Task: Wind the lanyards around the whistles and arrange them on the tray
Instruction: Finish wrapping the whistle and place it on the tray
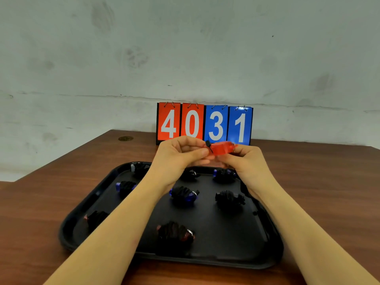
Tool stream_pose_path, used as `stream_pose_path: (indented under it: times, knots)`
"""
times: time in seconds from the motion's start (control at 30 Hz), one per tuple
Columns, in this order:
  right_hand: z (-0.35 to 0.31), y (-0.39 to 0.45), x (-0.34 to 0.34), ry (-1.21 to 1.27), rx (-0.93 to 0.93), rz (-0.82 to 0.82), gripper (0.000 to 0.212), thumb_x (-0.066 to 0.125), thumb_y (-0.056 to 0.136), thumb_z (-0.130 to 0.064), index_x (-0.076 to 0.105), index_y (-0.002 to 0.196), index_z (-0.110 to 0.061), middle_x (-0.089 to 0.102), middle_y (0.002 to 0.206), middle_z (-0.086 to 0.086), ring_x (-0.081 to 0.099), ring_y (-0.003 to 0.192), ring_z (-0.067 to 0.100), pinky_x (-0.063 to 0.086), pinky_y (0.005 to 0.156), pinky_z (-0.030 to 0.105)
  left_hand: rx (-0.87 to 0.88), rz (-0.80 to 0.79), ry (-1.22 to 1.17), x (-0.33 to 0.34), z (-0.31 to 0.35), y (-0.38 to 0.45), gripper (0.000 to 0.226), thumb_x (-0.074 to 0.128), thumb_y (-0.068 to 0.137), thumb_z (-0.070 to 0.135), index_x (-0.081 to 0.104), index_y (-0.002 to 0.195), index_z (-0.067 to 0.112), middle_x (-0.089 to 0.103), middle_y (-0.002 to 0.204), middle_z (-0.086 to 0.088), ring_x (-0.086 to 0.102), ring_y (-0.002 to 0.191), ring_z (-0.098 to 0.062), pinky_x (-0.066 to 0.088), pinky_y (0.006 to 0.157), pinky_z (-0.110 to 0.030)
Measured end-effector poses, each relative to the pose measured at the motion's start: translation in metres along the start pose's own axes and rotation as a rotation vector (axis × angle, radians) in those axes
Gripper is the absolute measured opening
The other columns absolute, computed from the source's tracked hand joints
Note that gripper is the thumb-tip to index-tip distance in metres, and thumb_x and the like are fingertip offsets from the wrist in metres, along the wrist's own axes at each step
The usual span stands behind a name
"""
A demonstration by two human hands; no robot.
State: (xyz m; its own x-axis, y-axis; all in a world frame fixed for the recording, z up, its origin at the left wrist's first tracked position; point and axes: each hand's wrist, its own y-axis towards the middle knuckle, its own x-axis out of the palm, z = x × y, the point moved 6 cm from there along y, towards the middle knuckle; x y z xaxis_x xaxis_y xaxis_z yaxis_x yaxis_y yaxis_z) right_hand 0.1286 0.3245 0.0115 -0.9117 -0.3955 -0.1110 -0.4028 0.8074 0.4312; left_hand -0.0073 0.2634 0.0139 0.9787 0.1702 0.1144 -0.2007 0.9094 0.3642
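Red whistle [223, 148] held up above the far edge of the black tray [265, 239], in front of the flip scoreboard [204, 124] reading 4031, with a black lanyard clip [208, 144] at its left end. Left hand [181, 153] curled, thumb and fingers pinching the whistle's left end by the clip; right hand [247, 159] curled too, fingertips gripping the right end. On the tray, on the wooden table [329, 182], eight whistles already wrapped in black lanyard: blue ones [184, 193] in the far and middle rows, reddish ones [175, 233] along the near row.
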Motion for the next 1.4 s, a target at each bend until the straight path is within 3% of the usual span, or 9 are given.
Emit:
stream_pose_path:
  times: [0.1,0.37,0.6,0.7,0.83,0.97,1.1,1.27,1.4]
  knots:
    - [-0.001,-0.002,0.004,-0.066,-0.04,-0.022,0.019,0.068,0.079,-0.011,0.073,0.07,-0.027,0.065,0.061,-0.003,0.055,0.058,0.008,0.051,0.062,0.017,0.028,0.057,0.022,-0.005,0.0,0.002,0.012,0.063,0.079,-0.002,0.065,0.086,0.007,0.072,0.072,-0.007,0.07,0.068,-0.016,0.058,0.065,-0.023]
    - [-0.002,-0.006,0.012,-0.162,-0.038,-0.129,0.008,0.068,0.08,-0.016,0.073,0.076,-0.021,0.068,0.068,0.0,0.057,0.063,0.012,0.05,0.064,0.022,0.049,0.203,0.153,-0.016,-0.003,0.006,0.012,0.065,0.08,0.002,0.065,0.091,0.006,0.071,0.075,-0.008,0.07,0.065,-0.013,0.056,0.062,-0.019]
    - [-0.012,-0.01,0.016,-0.233,-0.108,-0.217,0.007,0.066,0.083,-0.018,0.071,0.079,-0.02,0.067,0.067,-0.005,0.057,0.062,0.005,0.05,0.065,0.017,0.105,0.254,0.396,-0.02,-0.002,0.008,0.01,0.065,0.083,0.008,0.062,0.086,0.017,0.069,0.078,-0.003,0.069,0.068,-0.009,0.057,0.067,-0.02]
    - [-0.014,-0.01,0.015,-0.361,-0.199,-0.13,0.008,0.062,0.086,-0.02,0.066,0.083,-0.026,0.065,0.077,-0.012,0.06,0.077,0.002,0.048,0.071,0.012,0.119,0.26,0.494,-0.02,-0.003,0.01,0.011,0.064,0.084,0.011,0.06,0.086,0.02,0.068,0.081,0.0,0.068,0.073,-0.008,0.056,0.07,-0.018]
    - [-0.024,-0.016,0.02,-0.829,-0.606,0.019,0.024,0.044,0.091,-0.027,0.063,0.094,-0.012,0.061,0.1,-0.001,0.056,0.093,0.012,0.043,0.084,0.022,0.192,0.236,0.658,-0.014,-0.001,0.009,0.01,0.062,0.086,0.013,0.059,0.091,0.021,0.064,0.081,0.006,0.063,0.074,-0.007,0.052,0.07,-0.015]
    - [-0.025,-0.017,0.018,-0.903,-0.639,0.103,0.031,0.038,0.092,-0.026,0.063,0.099,-0.01,0.067,0.1,0.003,0.063,0.087,0.019,0.047,0.077,0.026,0.251,0.173,0.737,-0.007,0.002,0.006,0.013,0.059,0.088,0.015,0.055,0.091,0.027,0.059,0.082,0.013,0.056,0.065,-0.008,0.045,0.064,-0.007]
    - [-0.022,-0.014,0.013,-0.764,-0.568,0.136,0.028,0.044,0.092,-0.026,0.064,0.099,-0.007,0.067,0.09,0.004,0.062,0.079,0.018,0.053,0.071,0.03,0.265,0.09,0.76,0.0,0.001,0.004,0.013,0.057,0.089,0.013,0.054,0.094,0.025,0.057,0.078,0.012,0.055,0.063,-0.011,0.045,0.064,-0.007]
    - [-0.018,-0.012,0.002,-0.547,-0.413,0.199,0.013,0.056,0.09,-0.014,0.067,0.098,-0.013,0.065,0.09,-0.008,0.06,0.085,0.002,0.047,0.078,0.01,0.245,0.008,0.736,0.004,-0.001,0.004,0.013,0.056,0.089,0.012,0.055,0.094,0.024,0.059,0.079,0.011,0.059,0.071,-0.002,0.044,0.066,-0.004]
    - [-0.012,-0.008,-0.006,-0.303,-0.23,0.177,0.012,0.063,0.086,-0.015,0.069,0.082,-0.025,0.067,0.081,-0.015,0.062,0.084,0.0,0.048,0.075,0.009,0.212,-0.057,0.729,0.006,-0.002,0.002,0.016,0.056,0.089,0.012,0.055,0.093,0.028,0.062,0.081,0.01,0.061,0.076,0.0,0.044,0.069,-0.003]
